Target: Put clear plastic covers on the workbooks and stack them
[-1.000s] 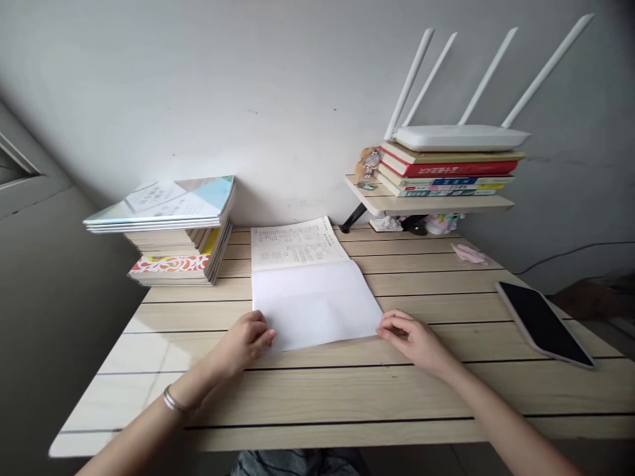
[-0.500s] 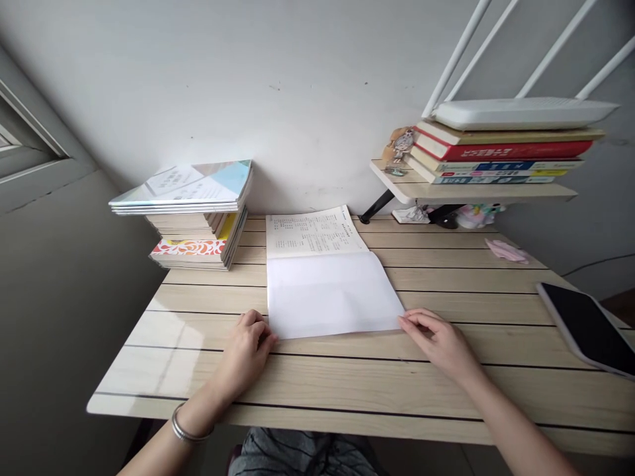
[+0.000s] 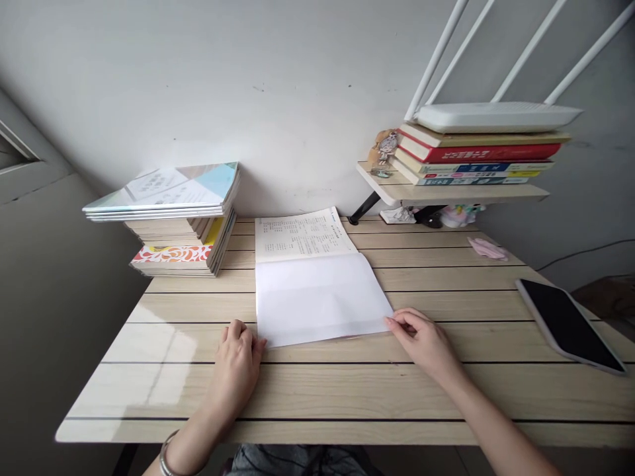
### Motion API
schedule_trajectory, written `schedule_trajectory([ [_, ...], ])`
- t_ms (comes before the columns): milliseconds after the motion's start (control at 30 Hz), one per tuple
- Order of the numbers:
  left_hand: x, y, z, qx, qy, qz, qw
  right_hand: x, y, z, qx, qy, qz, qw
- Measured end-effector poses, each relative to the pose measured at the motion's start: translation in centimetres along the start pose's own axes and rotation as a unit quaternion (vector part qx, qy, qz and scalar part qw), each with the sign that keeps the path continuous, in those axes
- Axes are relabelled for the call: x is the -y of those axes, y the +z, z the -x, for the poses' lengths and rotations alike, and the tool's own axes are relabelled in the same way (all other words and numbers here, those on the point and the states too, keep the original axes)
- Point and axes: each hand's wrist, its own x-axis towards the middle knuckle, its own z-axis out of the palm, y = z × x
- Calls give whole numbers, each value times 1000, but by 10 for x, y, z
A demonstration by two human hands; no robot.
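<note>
A white sheet of paper (image 3: 322, 297) lies over the near part of a printed booklet (image 3: 305, 233), whose far page of text stays visible. My left hand (image 3: 235, 360), fingers curled under, has its thumb at the sheet's near left corner. At the near right corner, my right hand (image 3: 421, 340) pinches the paper's edge between thumb and fingers. A thin strip of something darker shows beneath the sheet's near edge, beside the right hand.
Stacked books and booklets (image 3: 173, 246) stand at the back left. On the right, a small raised shelf (image 3: 466, 193) bears books and a white router (image 3: 496, 116). A tablet or large phone (image 3: 570, 324) and a pink cloth item (image 3: 487, 248) lie on the slatted table (image 3: 317, 396).
The camera view has shifted, so most things appear farther left. My left hand has turned slightly, its fingers more curled at the corner. The right hand keeps its pinch.
</note>
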Motion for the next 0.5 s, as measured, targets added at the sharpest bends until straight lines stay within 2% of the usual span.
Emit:
schedule_trajectory([
  [133, -2, 1, 1, -3, -6, -19, 1000, -2, 1, 0, -2, -3, 3, 1000],
  [500, -11, -4, 0, 45, -68, -39, 996, -7, 4, 2, -8, -7, 12, 1000],
])
